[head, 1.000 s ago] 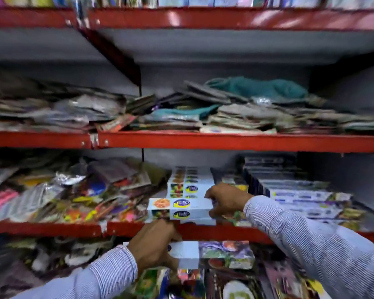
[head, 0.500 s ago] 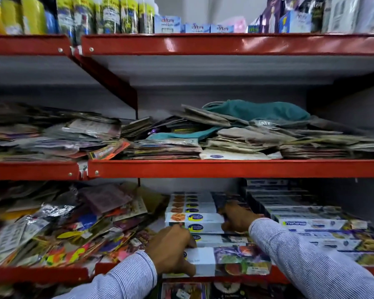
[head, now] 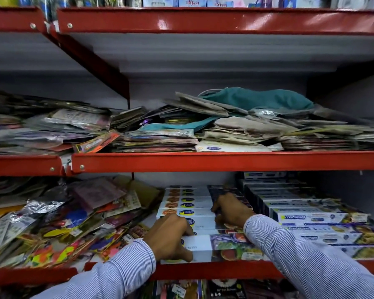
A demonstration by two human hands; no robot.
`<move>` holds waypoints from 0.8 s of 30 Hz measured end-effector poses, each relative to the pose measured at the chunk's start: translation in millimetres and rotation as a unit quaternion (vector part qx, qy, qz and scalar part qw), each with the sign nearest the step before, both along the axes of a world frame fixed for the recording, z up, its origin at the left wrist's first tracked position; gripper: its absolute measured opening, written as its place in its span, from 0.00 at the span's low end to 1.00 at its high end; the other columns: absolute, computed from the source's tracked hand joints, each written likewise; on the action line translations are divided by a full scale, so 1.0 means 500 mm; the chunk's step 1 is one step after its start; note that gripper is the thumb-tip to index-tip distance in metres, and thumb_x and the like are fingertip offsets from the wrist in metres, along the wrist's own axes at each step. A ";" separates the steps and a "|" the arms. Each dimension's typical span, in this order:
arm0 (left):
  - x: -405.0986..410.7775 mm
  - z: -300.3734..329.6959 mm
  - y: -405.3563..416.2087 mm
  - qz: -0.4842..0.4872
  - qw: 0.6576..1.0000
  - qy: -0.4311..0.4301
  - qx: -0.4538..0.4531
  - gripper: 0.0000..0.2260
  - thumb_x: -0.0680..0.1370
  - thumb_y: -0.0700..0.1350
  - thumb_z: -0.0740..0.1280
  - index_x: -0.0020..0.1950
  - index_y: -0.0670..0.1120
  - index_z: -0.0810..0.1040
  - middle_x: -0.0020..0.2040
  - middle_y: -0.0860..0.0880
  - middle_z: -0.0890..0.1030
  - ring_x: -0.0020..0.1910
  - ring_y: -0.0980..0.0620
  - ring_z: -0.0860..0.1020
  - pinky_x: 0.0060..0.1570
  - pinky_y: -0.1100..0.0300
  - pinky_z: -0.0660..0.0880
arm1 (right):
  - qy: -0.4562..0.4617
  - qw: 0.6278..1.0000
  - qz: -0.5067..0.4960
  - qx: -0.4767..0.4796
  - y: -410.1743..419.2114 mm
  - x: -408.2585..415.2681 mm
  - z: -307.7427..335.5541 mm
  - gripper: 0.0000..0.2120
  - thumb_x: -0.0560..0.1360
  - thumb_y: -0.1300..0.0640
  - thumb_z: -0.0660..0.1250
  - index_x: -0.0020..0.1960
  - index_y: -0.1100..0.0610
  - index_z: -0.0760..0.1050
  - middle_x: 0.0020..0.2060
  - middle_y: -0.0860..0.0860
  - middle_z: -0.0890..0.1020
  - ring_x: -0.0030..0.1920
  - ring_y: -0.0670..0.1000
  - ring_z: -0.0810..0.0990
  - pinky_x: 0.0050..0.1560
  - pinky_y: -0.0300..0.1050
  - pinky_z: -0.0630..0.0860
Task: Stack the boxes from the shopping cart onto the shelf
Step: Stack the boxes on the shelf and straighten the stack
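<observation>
A long white box (head: 222, 248) with fruit pictures lies at the front edge of the lower red shelf (head: 203, 270). My left hand (head: 170, 239) grips its left end, fingers over the top and thumb on the front face. Behind it a stepped stack of similar white boxes (head: 188, 205) with round blue-yellow logos rises toward the back. My right hand (head: 231, 210) rests on the right end of that stack, fingers curled against a box. No shopping cart is in view.
Loose colourful packets (head: 63, 223) fill the shelf's left half. Stacked white-and-blue boxes (head: 307, 216) crowd the right. The shelf above (head: 203, 161) holds flat paper and cloth bags. More packets hang below the lower shelf.
The fruit-picture box went up from below the shelf edge onto the shelf front, carried by my left hand. My right hand stayed on the stack. The view tilted up and came closer.
</observation>
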State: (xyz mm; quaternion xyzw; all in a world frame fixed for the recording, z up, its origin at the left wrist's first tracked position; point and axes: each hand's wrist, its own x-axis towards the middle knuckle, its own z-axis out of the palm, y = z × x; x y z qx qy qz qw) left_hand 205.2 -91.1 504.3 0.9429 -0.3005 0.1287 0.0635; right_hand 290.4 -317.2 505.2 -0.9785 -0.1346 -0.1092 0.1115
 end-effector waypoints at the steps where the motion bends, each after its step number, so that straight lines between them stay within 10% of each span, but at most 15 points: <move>1: 0.008 -0.001 -0.003 -0.001 1.000 -0.004 0.001 0.23 0.61 0.58 0.75 0.49 0.45 0.84 0.44 0.45 0.85 0.45 0.44 0.79 0.43 0.51 0.79 | -0.006 1.000 0.002 0.002 0.000 0.000 0.004 0.13 0.63 0.62 0.74 0.48 0.61 0.83 0.46 0.57 0.87 0.46 0.56 0.86 0.50 0.50 0.83; 11: 0.127 -0.023 -0.049 -0.001 0.999 -0.038 -0.025 0.21 0.62 0.61 0.73 0.39 0.53 0.64 0.38 0.52 0.65 0.31 0.52 0.68 0.34 0.54 0.79 | 0.037 0.998 0.042 0.030 -0.008 -0.001 0.046 0.10 0.74 0.62 0.67 0.54 0.61 0.83 0.53 0.56 0.86 0.53 0.52 0.84 0.60 0.43 0.77; 14: 0.138 -0.043 -0.053 0.020 0.997 -0.035 -0.059 0.17 0.67 0.56 0.75 0.39 0.47 0.71 0.37 0.49 0.73 0.34 0.50 0.75 0.41 0.51 0.82 | 0.036 0.998 0.044 0.023 -0.014 -0.014 0.040 0.11 0.75 0.61 0.65 0.53 0.61 0.83 0.53 0.57 0.86 0.54 0.53 0.83 0.61 0.45 0.76; 18: 0.135 -0.076 -0.050 -0.005 0.994 -0.065 -0.090 0.20 0.73 0.50 0.73 0.63 0.45 0.79 0.59 0.46 0.81 0.59 0.45 0.75 0.55 0.51 0.77 | 0.034 0.997 0.062 0.023 -0.031 -0.018 0.007 0.10 0.73 0.61 0.64 0.48 0.61 0.83 0.47 0.58 0.86 0.45 0.54 0.84 0.50 0.42 0.77; 21: 0.127 -0.090 -0.053 -0.039 0.990 -0.107 -0.086 0.12 0.75 0.45 0.69 0.57 0.44 0.82 0.57 0.46 0.82 0.59 0.44 0.74 0.56 0.51 0.75 | 0.012 0.998 0.047 0.047 -0.034 -0.033 -0.016 0.12 0.76 0.59 0.64 0.56 0.59 0.81 0.55 0.55 0.85 0.52 0.53 0.83 0.56 0.44 0.78; 24: 0.124 -0.108 -0.058 -0.058 0.984 -0.139 -0.099 0.14 0.77 0.47 0.62 0.57 0.45 0.82 0.56 0.46 0.84 0.56 0.45 0.77 0.54 0.53 0.77 | -0.042 0.996 0.057 0.058 -0.031 -0.048 -0.041 0.11 0.77 0.56 0.62 0.46 0.59 0.82 0.41 0.54 0.87 0.39 0.53 0.83 0.42 0.44 0.77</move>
